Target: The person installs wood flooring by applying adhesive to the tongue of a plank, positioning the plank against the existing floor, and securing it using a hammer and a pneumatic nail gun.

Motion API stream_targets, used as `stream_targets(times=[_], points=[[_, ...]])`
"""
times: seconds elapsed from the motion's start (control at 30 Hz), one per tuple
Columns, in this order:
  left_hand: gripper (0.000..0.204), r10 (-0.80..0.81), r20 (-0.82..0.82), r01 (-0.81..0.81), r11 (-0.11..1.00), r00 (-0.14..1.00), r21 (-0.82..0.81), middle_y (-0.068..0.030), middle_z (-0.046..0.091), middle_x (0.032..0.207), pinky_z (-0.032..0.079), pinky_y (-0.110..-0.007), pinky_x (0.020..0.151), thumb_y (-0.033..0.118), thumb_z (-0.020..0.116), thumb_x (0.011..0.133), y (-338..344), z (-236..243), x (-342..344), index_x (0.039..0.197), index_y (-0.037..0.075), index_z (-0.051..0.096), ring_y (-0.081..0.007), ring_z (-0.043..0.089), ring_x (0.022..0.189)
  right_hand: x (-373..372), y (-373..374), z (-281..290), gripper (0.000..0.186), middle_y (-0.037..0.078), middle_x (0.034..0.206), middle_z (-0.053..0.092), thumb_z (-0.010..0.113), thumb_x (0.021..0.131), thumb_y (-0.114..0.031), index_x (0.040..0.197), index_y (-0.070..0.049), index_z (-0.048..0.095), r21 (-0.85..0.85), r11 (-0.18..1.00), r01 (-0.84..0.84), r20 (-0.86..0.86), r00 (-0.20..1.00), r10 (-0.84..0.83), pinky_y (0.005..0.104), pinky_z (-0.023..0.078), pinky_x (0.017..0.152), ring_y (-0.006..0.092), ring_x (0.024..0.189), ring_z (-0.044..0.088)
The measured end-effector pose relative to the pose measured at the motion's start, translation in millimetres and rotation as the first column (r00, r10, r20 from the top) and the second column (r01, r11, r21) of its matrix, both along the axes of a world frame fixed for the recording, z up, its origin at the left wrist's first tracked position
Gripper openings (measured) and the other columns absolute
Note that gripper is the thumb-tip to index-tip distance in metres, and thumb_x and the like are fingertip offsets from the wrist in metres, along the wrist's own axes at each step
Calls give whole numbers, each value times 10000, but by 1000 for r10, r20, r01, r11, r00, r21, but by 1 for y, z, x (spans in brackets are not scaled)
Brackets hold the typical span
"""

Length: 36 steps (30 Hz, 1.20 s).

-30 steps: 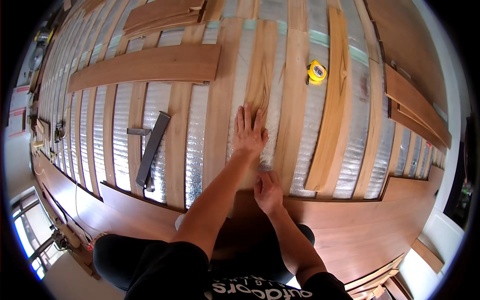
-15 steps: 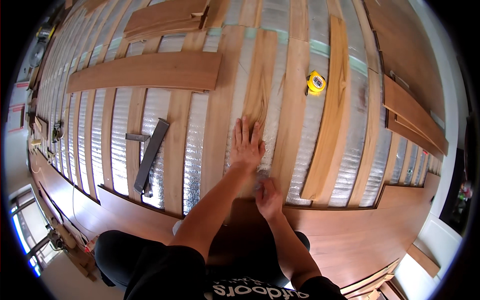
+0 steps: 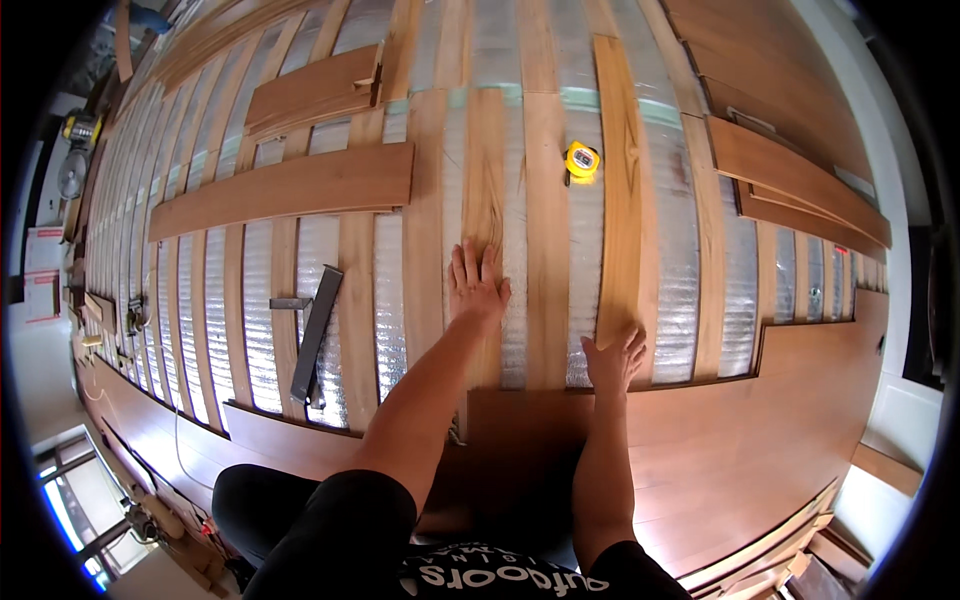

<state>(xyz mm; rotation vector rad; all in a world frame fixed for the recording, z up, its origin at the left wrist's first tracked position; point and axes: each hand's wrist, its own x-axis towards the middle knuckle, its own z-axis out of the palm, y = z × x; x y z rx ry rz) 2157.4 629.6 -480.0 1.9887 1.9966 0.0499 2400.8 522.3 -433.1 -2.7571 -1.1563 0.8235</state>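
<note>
My left hand (image 3: 478,292) lies flat with spread fingers on a pale wooden slat (image 3: 484,150) set over silvery foil. To its right, my right hand (image 3: 614,360) is at the near end of a loose, darker-grained slat (image 3: 619,190), which lies partly over another slat. The right thumb points out past the left edge and the fingers reach the right edge; the hand spans the slat without a visible closed grip. A yellow tape measure (image 3: 581,160) sits beyond my hands, just left of the loose slat.
Reddish-brown floorboards (image 3: 720,440) cover the near side. Loose planks lie at left (image 3: 290,190), far left (image 3: 315,90) and right (image 3: 800,180). A dark metal bar (image 3: 316,335) rests across slats at left. A cord (image 3: 175,420) and a saw-like tool (image 3: 75,160) are farther left.
My right hand has moved right, from beside the left wrist to the loose slat's near end, and its fingers have spread. The left hand stays on its slat. The view has shifted.
</note>
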Motion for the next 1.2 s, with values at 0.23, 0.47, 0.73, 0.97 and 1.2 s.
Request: stream_targets(times=[0.23,0.47,0.73,0.97,1.2], points=[[626,-263,153,282,952,953,-118,-219,361,1626,267,-549,1231,332,610,967,-9,63,-55,1528,100,460,-439,323,1487,11,-11,-21,793,213,1622,327,717,902,-322,1554,-44,362,254,967,18,207,976,-72,545,288,1215,429,1489,314],[546,-16,47,11,995,999,102,-282,450,1529,296,-562,1195,256,662,929,-125,20,-183,1420,42,555,-430,405,1429,-65,45,-21,381,177,1322,656,622,972,-250,1293,-46,630,518,853,-63,-215,956,201,488,527,984,395,1188,637],[635,197,44,-202,964,979,175,-266,274,1664,153,-590,1261,336,598,953,-136,-4,-143,1506,57,459,-440,234,1550,-129,263,-24,324,207,1244,671,549,1009,-257,1241,-47,632,357,861,-362,-9,921,391,513,547,973,420,1141,661],[571,66,86,-89,948,994,304,-221,381,1629,251,-610,1216,393,537,1002,-146,-36,-133,1485,88,510,-440,356,1493,-144,313,-97,391,205,1252,672,563,951,-150,1294,31,616,168,871,-461,443,825,351,485,570,865,338,1113,685],[575,75,60,-94,895,995,436,-257,394,1609,281,-647,1169,507,422,1083,-137,-46,-133,1471,88,493,-468,379,1473,-125,322,-31,310,167,1244,687,551,977,-176,1214,-9,662,174,984,36,-79,997,-22,425,561,936,317,1125,690]])
